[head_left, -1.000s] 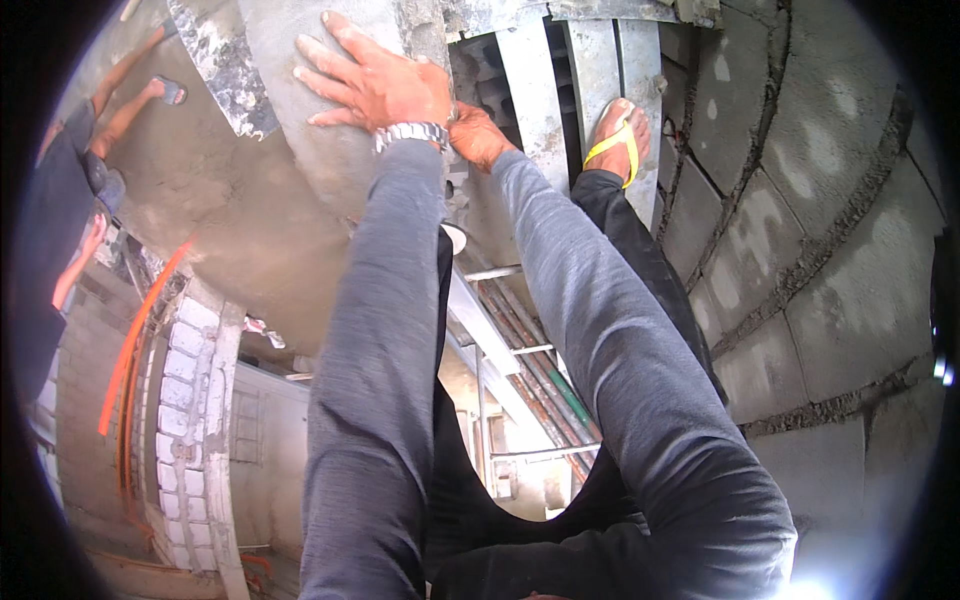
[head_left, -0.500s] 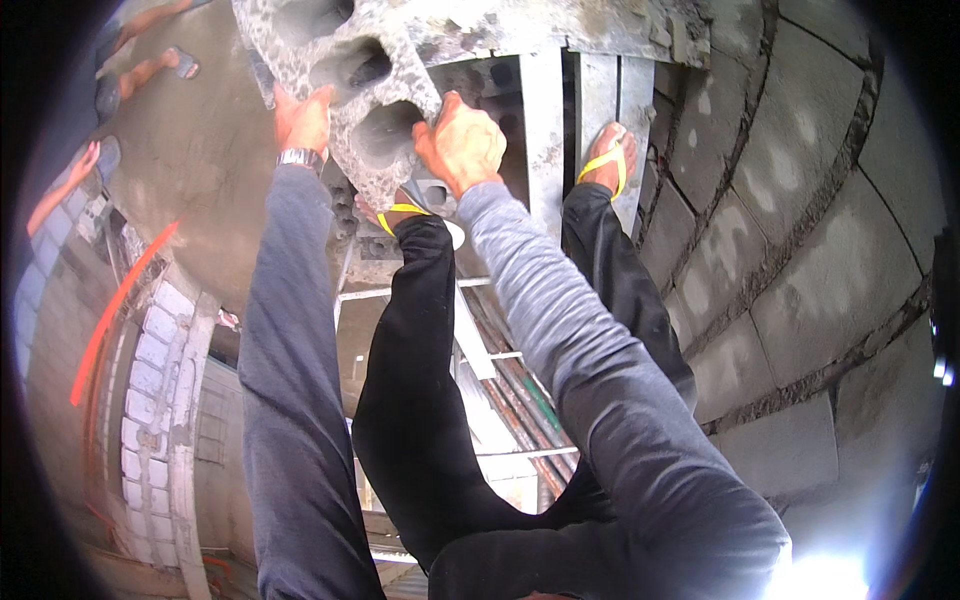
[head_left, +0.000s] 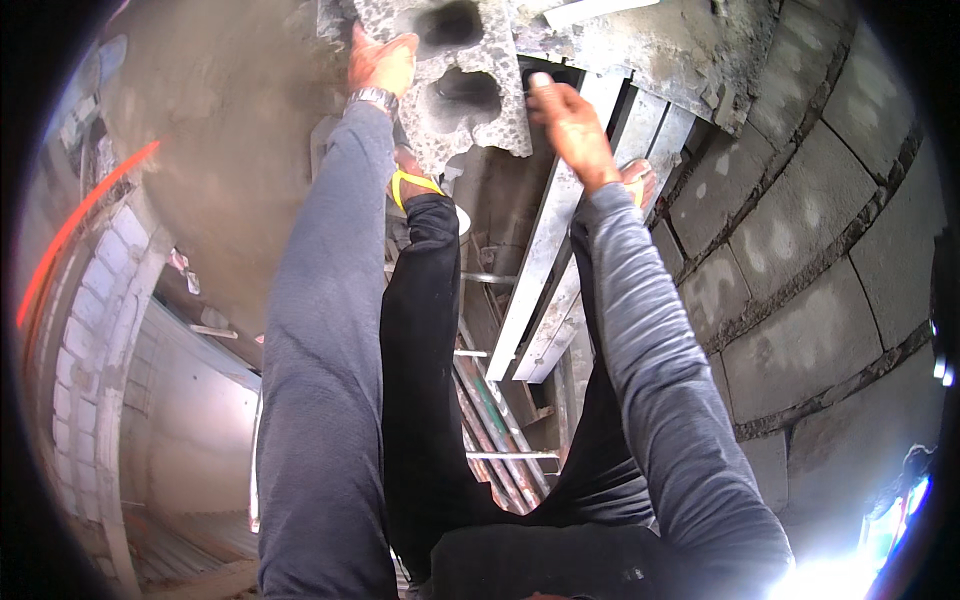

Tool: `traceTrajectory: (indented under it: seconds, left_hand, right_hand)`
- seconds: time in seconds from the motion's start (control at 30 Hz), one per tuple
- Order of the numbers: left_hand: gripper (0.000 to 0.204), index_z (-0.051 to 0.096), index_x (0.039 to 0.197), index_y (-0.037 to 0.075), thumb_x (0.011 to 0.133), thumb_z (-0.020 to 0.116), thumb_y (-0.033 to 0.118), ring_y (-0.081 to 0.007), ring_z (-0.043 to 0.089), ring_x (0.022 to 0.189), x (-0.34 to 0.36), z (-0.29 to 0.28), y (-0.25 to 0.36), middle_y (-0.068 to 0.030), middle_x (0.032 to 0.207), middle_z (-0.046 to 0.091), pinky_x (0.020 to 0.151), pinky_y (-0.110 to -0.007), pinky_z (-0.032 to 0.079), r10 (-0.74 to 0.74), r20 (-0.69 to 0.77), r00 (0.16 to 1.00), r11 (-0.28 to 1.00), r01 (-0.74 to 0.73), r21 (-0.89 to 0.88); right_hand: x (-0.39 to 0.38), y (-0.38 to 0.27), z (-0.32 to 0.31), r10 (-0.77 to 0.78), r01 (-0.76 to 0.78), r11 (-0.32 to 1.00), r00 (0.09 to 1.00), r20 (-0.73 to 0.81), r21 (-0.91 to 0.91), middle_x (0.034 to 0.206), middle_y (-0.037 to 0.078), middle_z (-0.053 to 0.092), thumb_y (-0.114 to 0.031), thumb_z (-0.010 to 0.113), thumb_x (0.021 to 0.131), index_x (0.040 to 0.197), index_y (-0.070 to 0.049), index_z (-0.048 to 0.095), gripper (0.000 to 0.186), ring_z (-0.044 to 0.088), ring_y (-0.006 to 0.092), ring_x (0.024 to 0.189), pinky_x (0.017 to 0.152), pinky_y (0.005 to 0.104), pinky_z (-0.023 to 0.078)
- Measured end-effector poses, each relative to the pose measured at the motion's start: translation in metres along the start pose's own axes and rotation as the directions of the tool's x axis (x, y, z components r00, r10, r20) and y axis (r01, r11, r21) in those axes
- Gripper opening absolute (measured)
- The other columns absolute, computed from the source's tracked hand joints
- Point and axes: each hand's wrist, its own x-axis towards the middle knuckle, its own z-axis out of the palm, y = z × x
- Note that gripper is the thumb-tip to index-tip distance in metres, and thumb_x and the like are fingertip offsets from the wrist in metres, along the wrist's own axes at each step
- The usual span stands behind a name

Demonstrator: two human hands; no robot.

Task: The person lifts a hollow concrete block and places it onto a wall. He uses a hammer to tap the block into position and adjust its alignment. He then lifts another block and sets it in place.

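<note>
A grey hollow concrete block (head_left: 455, 58) with large oval holes is at the top middle, its near edge rough. My left hand (head_left: 382, 65), a metal watch at the wrist, grips the block's left edge with the thumb on its face. Just off the block's right side is my right hand (head_left: 575, 130), slightly blurred, its fingers partly bent and apart with nothing visible in them. It hovers over pale metal planks (head_left: 560, 215). My feet, in yellow-strapped flip-flops, stand apart below the block, the right foot (head_left: 638, 178) by the planks.
A mortared block wall (head_left: 800, 250) rises close on my right. Beneath my legs an opening shows metal bars and rusty pipes (head_left: 490, 430) far below. A rough concrete ledge (head_left: 690, 50) lies beyond the planks. An orange strip (head_left: 85, 220) and pale brickwork (head_left: 90, 310) are at left.
My right hand has come off the block and moved right. The view has shifted, so block and left hand now appear farther right and higher. The people at upper left are out of sight.
</note>
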Motion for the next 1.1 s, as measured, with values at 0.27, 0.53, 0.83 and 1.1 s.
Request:
traceTrajectory:
  seconds: [0.27,0.53,0.83,1.1]
  left_hand:
    - [0.033,0.072,0.118,0.018,0.089,0.056,0.018,-0.0258,0.069,0.105,0.008,0.007,-0.029,-0.0044,0.113,0.074,0.122,-0.049,0.027,0.147,-0.039,0.988,0.982,-0.142,0.122]
    - [0.038,0.067,0.12,0.009,0.085,0.06,0.02,-0.0349,0.066,0.107,0.008,0.007,-0.016,-0.0178,0.106,0.071,0.109,-0.048,0.04,0.187,-0.049,0.981,0.961,-0.173,0.217]
    - [0.069,0.048,0.138,-0.005,0.082,0.072,0.029,-0.0395,0.059,0.115,-0.021,-0.008,-0.008,-0.0276,0.121,0.061,0.101,-0.047,0.043,0.155,-0.318,0.935,0.987,-0.161,0.006]
    - [0.076,0.045,0.141,0.004,0.074,0.075,0.026,-0.0394,0.04,0.133,-0.205,-0.006,0.037,-0.0176,0.141,0.045,0.113,-0.053,0.029,0.512,0.196,0.836,0.777,-0.548,0.309]
  right_hand:
    - [0.133,0.054,-0.035,-0.001,0.043,0.994,0.929,-0.37,0.104,0.099,0.023,0.07,-0.041,0.073,0.086,0.117,0.006,0.06,0.058,0.067,0.0295,0.094,0.082,0.0381,0.052]
    - [0.293,0.063,-0.093,-0.708,0.187,0.079,0.702,0.077,-0.979,0.076,0.019,0.07,-0.024,0.059,0.087,0.083,-0.01,0.07,0.019,0.069,0.0389,0.072,0.063,0.0523,0.051]
    - [0.105,0.063,-0.128,0.098,-0.194,0.963,0.897,-0.43,-0.186,0.082,0.02,0.069,-0.017,0.069,0.072,0.095,0.011,0.064,0.036,0.067,0.0259,0.073,0.066,0.0407,0.053]
    - [-0.126,0.072,-0.037,0.134,-0.012,0.863,0.969,-0.207,0.504,0.092,0.006,0.059,-0.019,0.074,0.092,0.121,-0.004,0.05,0.04,0.061,0.0144,0.071,0.065,0.031,0.056]
